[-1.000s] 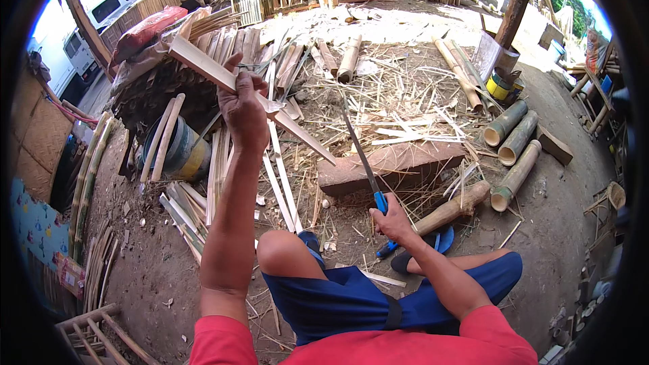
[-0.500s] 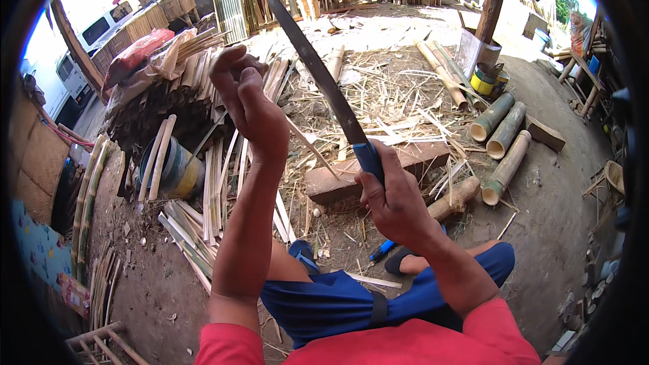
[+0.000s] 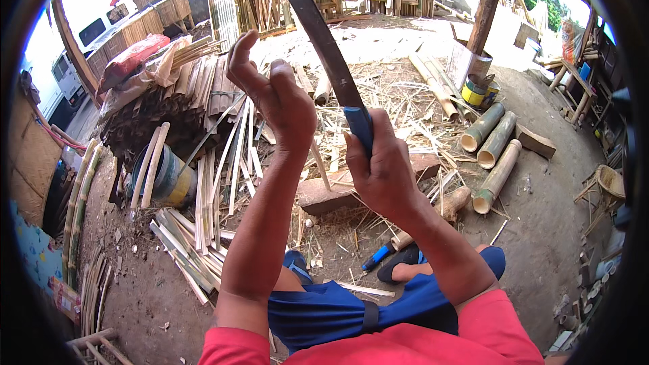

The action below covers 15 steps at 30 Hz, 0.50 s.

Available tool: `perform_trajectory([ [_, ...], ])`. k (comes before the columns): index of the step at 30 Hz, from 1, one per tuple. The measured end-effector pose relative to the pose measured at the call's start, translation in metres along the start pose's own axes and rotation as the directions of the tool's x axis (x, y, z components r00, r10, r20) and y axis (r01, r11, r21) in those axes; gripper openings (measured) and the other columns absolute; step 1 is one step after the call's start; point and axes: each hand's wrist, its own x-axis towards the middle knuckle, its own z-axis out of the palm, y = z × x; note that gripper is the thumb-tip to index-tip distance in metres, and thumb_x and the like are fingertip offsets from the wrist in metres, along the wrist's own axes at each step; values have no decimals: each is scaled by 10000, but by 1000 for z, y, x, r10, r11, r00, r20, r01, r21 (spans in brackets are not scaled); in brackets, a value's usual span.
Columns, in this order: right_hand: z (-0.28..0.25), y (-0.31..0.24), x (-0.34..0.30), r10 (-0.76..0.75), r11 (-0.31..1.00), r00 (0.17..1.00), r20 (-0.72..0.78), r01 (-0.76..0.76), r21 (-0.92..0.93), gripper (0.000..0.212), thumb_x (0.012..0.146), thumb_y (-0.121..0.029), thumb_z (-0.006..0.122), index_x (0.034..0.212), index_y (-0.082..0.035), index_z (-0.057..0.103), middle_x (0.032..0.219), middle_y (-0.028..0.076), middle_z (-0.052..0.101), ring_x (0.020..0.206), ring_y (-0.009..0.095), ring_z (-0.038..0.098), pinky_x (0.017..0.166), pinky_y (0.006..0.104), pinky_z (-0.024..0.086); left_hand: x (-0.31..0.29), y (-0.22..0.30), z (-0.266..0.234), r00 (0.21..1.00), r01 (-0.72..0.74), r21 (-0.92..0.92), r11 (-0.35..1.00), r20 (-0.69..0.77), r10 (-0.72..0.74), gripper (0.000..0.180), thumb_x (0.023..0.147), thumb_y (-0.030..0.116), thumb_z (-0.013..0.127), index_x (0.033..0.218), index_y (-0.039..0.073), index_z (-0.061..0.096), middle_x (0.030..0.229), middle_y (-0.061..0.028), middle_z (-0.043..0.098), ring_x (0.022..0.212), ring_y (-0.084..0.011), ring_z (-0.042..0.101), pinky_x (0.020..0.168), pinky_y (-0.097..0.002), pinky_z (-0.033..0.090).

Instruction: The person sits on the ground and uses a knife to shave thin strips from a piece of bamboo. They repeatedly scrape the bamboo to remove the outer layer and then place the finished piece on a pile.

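My right hand (image 3: 382,165) is wrapped round the blue handle of a long machete (image 3: 323,37). Its dark blade points up and away, tilting left, and the tip runs out of the top of the picture. Left of the blade my left hand (image 3: 280,105) is raised with bent fingers apart; I see nothing in it, and it does not appear to touch the machete. Beyond my wrists a thick wooden block (image 3: 331,192) lies on the ground, with a thin stick (image 3: 320,164) slanting up from it. A second blue-handled tool (image 3: 377,257) lies near my foot.
Split bamboo strips (image 3: 186,247) lie left of my legs, beside a blue and yellow bucket (image 3: 179,179). Cut bamboo tubes (image 3: 497,179) rest at the right, near a wooden post (image 3: 485,13). Shavings (image 3: 389,98) cover the ground ahead; a stacked strip pile (image 3: 159,111) stands left.
My left hand has moved right, closer to the blade, its fingers spreading somewhat. My right hand and the machete have risen and shifted slightly left. The view has also shifted a little.
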Motion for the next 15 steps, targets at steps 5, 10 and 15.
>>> perform_trajectory([
  [5,7,-1,13,456,833,789,412,-215,-510,296,999,-253,505,1092,23,454,818,274,670,833,475,659,760,557,509,1,6,6,999,-48,28,998,27,47,501,833,33,407,1329,-28,445,1322,-175,436,1279,-297,409,1136,-436,272],
  [10,-6,18,-6,304,948,916,261,-266,-172,263,1000,-227,514,1070,21,465,792,262,666,807,471,654,745,563,506,1,0,11,999,-33,23,999,14,33,457,828,33,415,1282,2,462,1307,-179,431,1261,-316,399,1109,-451,281],
  [15,43,75,-37,617,733,670,413,-298,-612,314,978,-229,540,1131,33,459,912,302,669,922,492,656,827,545,520,9,-9,1,963,254,-275,927,162,-216,418,915,47,371,1325,32,453,1070,-124,545,906,-172,538,815,-342,438],
])
